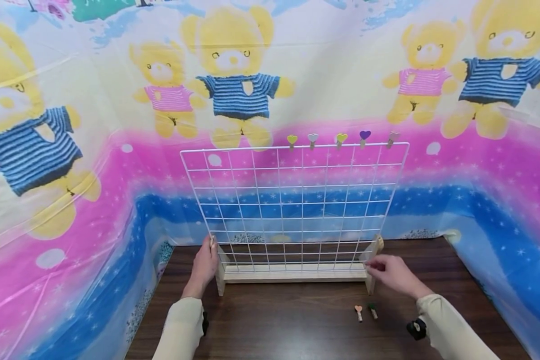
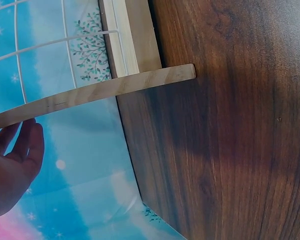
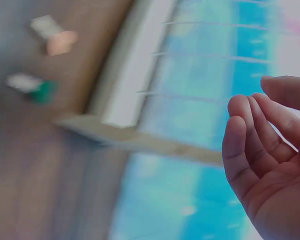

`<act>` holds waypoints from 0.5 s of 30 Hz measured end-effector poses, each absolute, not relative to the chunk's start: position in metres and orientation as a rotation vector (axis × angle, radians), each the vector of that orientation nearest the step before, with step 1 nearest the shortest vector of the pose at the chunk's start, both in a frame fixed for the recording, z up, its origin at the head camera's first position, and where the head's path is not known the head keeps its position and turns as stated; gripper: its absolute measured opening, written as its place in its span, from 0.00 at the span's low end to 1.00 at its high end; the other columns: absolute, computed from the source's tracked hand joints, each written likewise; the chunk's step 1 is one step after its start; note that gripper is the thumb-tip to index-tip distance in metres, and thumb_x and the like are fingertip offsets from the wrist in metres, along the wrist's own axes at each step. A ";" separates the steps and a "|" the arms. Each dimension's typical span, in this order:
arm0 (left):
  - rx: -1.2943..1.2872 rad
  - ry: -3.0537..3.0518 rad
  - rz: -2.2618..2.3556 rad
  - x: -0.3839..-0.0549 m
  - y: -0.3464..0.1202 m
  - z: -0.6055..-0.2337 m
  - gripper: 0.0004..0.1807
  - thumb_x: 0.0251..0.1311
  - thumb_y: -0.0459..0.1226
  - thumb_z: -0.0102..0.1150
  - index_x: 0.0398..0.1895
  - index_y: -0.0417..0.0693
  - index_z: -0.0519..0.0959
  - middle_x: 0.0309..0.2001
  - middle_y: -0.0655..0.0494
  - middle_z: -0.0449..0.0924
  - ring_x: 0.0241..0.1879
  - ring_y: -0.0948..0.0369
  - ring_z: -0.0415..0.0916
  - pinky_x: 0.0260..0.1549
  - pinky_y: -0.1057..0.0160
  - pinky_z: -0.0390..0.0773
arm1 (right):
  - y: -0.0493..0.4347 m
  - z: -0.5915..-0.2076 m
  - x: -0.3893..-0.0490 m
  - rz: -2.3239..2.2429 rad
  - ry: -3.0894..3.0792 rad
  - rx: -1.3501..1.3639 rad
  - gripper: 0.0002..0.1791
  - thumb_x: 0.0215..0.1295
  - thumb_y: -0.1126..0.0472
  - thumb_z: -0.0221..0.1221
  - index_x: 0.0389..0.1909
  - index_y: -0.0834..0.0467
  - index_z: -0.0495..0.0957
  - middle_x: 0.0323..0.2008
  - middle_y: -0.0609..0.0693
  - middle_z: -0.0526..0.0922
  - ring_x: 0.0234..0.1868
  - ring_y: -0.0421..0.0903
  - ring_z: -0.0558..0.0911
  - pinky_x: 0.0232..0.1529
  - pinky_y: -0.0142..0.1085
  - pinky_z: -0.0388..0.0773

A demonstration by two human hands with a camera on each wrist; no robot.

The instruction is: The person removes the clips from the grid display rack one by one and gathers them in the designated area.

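A white wire grid [image 1: 301, 205] stands upright in a wooden stand [image 1: 294, 276]. My left hand [image 1: 204, 263] grips the stand's left side post [image 2: 85, 95], its fingers at the post's edge in the left wrist view. Beside the right side post [image 1: 378, 245] is my right hand [image 1: 393, 272]; its fingers are loosely bent, with nothing between thumb and fingertips in the right wrist view. Several heart-topped mini clothespins sit along the grid's top wire, among them a purple one [image 1: 365, 136] and a yellow one [image 1: 292, 140].
On the dark wooden table [image 1: 292, 325], in front of the stand's right end, lie an orange heart clothespin [image 1: 358, 312] and a green-topped clothespin [image 1: 372, 310]. A bear-print cloth [image 1: 324, 75] hangs behind and along both sides.
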State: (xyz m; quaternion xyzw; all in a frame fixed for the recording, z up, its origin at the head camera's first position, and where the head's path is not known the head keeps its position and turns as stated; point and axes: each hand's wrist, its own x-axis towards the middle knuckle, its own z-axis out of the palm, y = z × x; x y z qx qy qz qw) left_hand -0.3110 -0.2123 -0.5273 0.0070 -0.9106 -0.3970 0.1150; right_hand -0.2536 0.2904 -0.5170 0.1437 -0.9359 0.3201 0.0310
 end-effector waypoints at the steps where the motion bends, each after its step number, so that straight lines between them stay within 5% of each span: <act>1: 0.015 -2.666 -1.160 -0.311 -0.212 -0.527 0.20 0.74 0.39 0.36 0.65 0.42 0.58 0.49 0.36 0.74 0.43 0.44 0.74 0.40 0.44 0.71 | 0.287 -0.505 -0.254 0.993 -2.859 0.462 0.09 0.62 0.63 0.61 0.43 0.60 0.82 0.29 0.45 0.80 0.27 0.40 0.76 0.25 0.33 0.74; 15: -0.007 -2.664 -1.157 -0.311 -0.214 -0.528 0.19 0.74 0.40 0.36 0.63 0.44 0.59 0.46 0.38 0.74 0.40 0.45 0.74 0.38 0.45 0.71 | 0.231 -0.365 -0.255 0.887 -2.618 0.705 0.12 0.63 0.62 0.61 0.47 0.56 0.81 0.34 0.45 0.80 0.28 0.38 0.77 0.27 0.34 0.75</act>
